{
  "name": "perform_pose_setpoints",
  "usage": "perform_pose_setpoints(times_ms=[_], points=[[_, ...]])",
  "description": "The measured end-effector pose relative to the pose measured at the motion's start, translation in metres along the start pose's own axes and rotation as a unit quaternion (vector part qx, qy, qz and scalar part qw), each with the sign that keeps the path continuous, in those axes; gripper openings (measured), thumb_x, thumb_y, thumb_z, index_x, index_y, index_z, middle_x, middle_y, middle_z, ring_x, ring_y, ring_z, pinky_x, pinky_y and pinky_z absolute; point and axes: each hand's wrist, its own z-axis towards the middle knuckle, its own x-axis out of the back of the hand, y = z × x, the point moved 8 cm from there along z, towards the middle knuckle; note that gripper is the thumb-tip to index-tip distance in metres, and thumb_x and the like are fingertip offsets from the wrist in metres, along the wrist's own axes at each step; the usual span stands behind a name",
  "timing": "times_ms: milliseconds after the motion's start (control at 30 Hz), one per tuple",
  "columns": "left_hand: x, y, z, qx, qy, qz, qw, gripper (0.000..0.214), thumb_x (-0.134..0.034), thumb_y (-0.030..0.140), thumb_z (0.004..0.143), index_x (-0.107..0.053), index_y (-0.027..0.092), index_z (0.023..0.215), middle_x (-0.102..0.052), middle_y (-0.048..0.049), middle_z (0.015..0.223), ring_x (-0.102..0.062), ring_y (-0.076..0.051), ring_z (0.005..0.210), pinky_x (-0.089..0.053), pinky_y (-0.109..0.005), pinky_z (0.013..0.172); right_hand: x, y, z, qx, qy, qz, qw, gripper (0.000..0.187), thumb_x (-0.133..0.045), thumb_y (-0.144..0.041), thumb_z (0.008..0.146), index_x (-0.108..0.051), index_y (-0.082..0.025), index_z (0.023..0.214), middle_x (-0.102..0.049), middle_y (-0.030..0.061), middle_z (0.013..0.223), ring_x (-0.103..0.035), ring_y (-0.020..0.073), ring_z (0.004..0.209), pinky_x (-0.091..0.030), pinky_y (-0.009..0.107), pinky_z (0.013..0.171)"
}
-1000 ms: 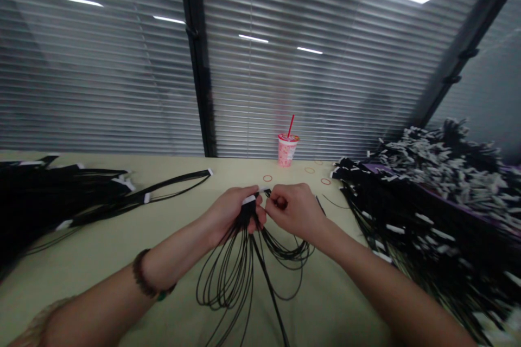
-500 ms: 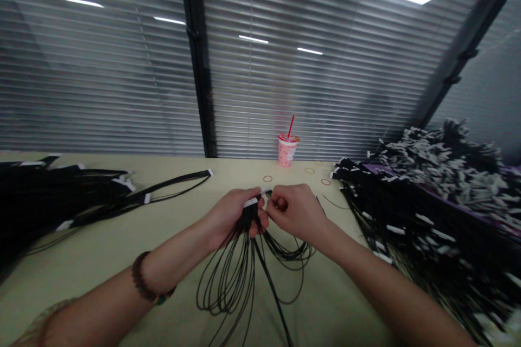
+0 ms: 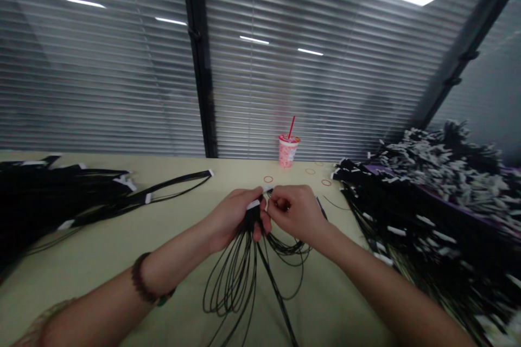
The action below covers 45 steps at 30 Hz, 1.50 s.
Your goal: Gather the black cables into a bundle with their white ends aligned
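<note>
My left hand point(image 3: 240, 211) is closed around the end of a wire harness point(image 3: 252, 222), a bunch of thin black wires with white connectors. One white connector point(image 3: 253, 204) faces up beside my thumb, and another is pinched at the thumb tip. Below my fingers the wires hang in loose loops toward the table's near side. My right hand point(image 3: 295, 209) is closed with thumb and forefinger pinched at the wires by that upper connector. What exactly sits between those fingertips is hidden. A short dark wire end shows just right of my right hand.
Black wire harnesses with white connectors lie in a pile on the left point(image 3: 81, 190) and a larger pile on the right point(image 3: 431, 227). A pink cup point(image 3: 287, 153) with a red straw stands at the table's back edge. Several rubber bands point(image 3: 268, 179) lie near it.
The hanging wire loops and the connector have shifted slightly to the right. Both hands keep nearly the same grip and place.
</note>
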Motion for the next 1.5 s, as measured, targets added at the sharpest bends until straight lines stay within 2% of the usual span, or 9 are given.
perform_pose_setpoints(times_ms=[200,500,833,1133,1500], points=[[0.008,-0.008,0.002,0.072,0.03,-0.054,0.995,0.028,-0.032,0.031,0.084,-0.042,0.016,0.062,-0.057,-0.0026,0.044,-0.044,-0.007,0.027,-0.039,-0.018,0.038,0.003,0.001,0.0,-0.011,0.005,0.027,1.0,0.012,-0.049,-0.012,0.065,-0.047,-0.015,0.053,-0.042,-0.0057,0.046,-0.035,0.0049,0.043,-0.023,0.019,0.046],[0.006,-0.012,0.002,0.08,0.034,-0.05,0.995,0.026,-0.034,0.031,0.082,-0.044,0.015,0.063,-0.056,-0.0035,0.044,-0.045,-0.008,0.028,-0.034,-0.018,0.035,0.002,0.0,0.001,-0.024,-0.01,-0.001,1.0,0.01,-0.051,-0.013,0.063,-0.05,-0.015,0.054,-0.046,-0.0052,0.046,-0.036,0.0055,0.043,-0.022,0.019,0.046],[0.005,-0.01,0.001,0.07,0.027,-0.047,0.996,0.028,-0.035,0.032,0.083,-0.044,0.015,0.063,-0.057,-0.0042,0.044,-0.049,-0.01,0.032,-0.032,-0.017,0.033,0.0,0.001,0.0,-0.019,0.001,-0.029,0.999,0.011,-0.052,-0.013,0.064,-0.049,-0.015,0.054,-0.046,-0.0049,0.046,-0.036,0.0056,0.043,-0.021,0.02,0.046],[0.004,-0.002,0.0,0.024,0.026,-0.02,0.999,0.03,-0.037,0.035,0.082,-0.047,0.015,0.062,-0.058,-0.0055,0.046,-0.049,-0.011,0.033,-0.032,-0.018,0.03,-0.002,-0.004,-0.001,0.011,-0.003,-0.043,0.999,0.012,-0.048,-0.012,0.068,-0.046,-0.015,0.056,-0.046,-0.0029,0.053,-0.038,0.0068,0.049,-0.025,0.019,0.049],[0.003,-0.003,0.001,0.03,0.018,-0.021,0.999,0.03,-0.036,0.033,0.083,-0.047,0.014,0.062,-0.058,-0.0054,0.046,-0.049,-0.011,0.032,-0.034,-0.017,0.031,-0.002,-0.004,-0.003,0.015,-0.001,-0.037,0.999,0.012,-0.048,-0.011,0.067,-0.045,-0.016,0.056,-0.044,-0.0038,0.053,-0.036,0.0068,0.049,-0.023,0.02,0.049]])
